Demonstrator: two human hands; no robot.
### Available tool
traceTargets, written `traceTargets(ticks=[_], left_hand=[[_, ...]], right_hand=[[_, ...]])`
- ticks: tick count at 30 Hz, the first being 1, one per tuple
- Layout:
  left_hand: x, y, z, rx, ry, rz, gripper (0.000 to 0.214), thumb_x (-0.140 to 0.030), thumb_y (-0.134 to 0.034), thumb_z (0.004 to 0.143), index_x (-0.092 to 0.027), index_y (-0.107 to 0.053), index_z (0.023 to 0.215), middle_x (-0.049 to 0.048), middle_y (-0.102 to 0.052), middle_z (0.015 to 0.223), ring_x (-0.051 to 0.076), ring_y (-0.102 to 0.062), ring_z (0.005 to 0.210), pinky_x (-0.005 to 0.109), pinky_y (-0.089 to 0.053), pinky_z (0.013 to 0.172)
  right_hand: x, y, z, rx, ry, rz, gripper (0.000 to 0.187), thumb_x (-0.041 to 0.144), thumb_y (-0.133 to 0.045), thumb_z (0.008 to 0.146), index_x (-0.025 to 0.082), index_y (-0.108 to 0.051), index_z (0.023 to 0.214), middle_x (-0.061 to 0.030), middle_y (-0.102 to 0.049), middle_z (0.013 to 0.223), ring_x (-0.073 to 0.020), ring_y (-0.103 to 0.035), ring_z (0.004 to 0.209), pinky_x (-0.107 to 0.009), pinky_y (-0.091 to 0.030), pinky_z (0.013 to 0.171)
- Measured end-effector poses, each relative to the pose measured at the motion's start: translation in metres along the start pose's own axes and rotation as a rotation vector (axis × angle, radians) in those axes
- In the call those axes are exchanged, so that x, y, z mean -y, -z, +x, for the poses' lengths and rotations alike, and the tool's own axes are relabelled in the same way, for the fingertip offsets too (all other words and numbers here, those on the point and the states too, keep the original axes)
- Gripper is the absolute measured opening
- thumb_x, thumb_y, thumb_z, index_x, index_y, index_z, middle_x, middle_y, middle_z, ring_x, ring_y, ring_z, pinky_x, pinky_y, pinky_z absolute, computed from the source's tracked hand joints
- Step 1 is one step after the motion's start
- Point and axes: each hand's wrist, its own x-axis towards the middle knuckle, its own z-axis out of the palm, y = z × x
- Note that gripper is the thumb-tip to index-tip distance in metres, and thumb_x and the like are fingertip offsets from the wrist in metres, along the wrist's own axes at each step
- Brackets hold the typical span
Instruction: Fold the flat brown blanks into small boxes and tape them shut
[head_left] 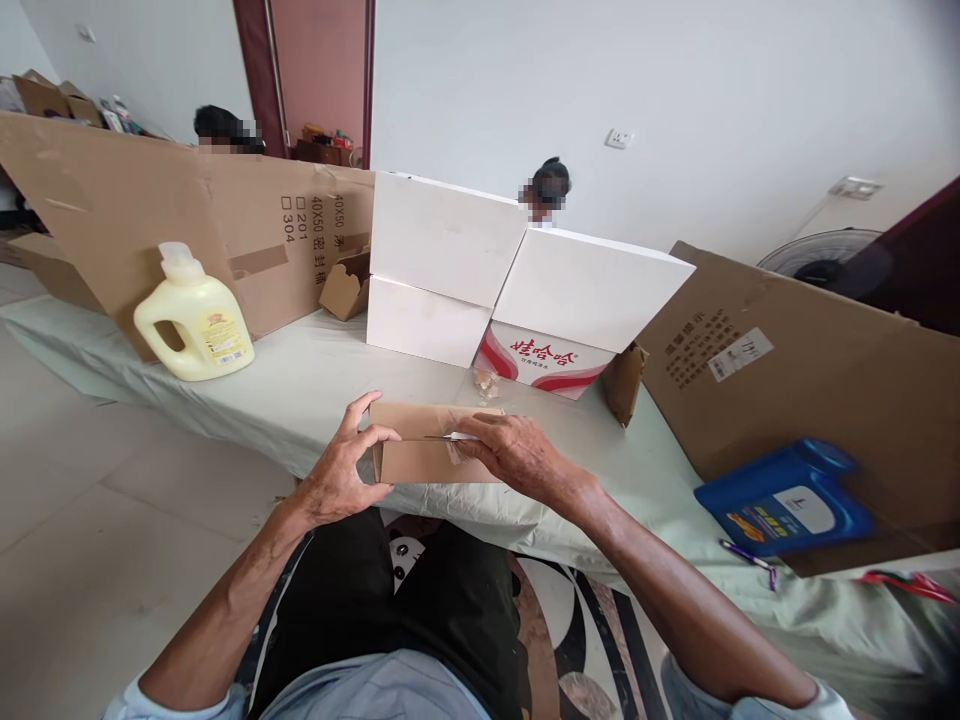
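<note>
A small brown cardboard box [420, 462] lies at the table's near edge, with a seam running along its top. My left hand [341, 465] is closed on the box's left end, thumb and fingers spread around its edges. In my right hand [517, 455] is a small knife [454, 437] with a whitish handle, pinched between thumb and fingers. Its thin blade points left and lies along the seam. Clear tape shows on the box beside my right fingers. My right hand hides the box's right end. Crumpled clear tape [486, 382] sits just behind the box.
A pale yellow jug [199, 320] stands at left, a blue bottle [787, 500] at right near a purple pen [748, 562]. White boxes [446, 235] and large cardboard panels [262, 260] wall off the table's far side. Two people's heads show behind them.
</note>
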Motion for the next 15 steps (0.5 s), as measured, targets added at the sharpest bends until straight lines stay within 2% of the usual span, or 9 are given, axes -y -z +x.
traceTargets(ticks=[9,15], left_hand=[[-0.006,0.003,0.0,0.01,0.007,0.033,0.047,-0.011,-0.08,0.078,-0.023,-0.068,0.122,0.02,-0.027,0.176,0.044,-0.035,0.167,0.059,-0.049,0.125],[-0.008,0.003,0.0,0.024,0.02,0.025,0.045,-0.014,-0.08,0.08,-0.023,-0.066,0.121,0.0201,-0.025,0.178,0.044,-0.03,0.169,0.059,-0.05,0.124]], right_hand=[[0.007,0.009,0.001,0.043,0.051,-0.09,0.022,0.027,-0.06,0.115,0.022,-0.072,0.133,-0.0103,-0.08,0.113,-0.0204,-0.071,0.089,-0.033,-0.021,0.063],[0.013,0.024,0.003,0.091,-0.021,-0.164,0.028,0.032,-0.055,0.118,0.021,-0.071,0.137,-0.0115,-0.08,0.109,-0.0203,-0.068,0.081,-0.033,-0.02,0.064]])
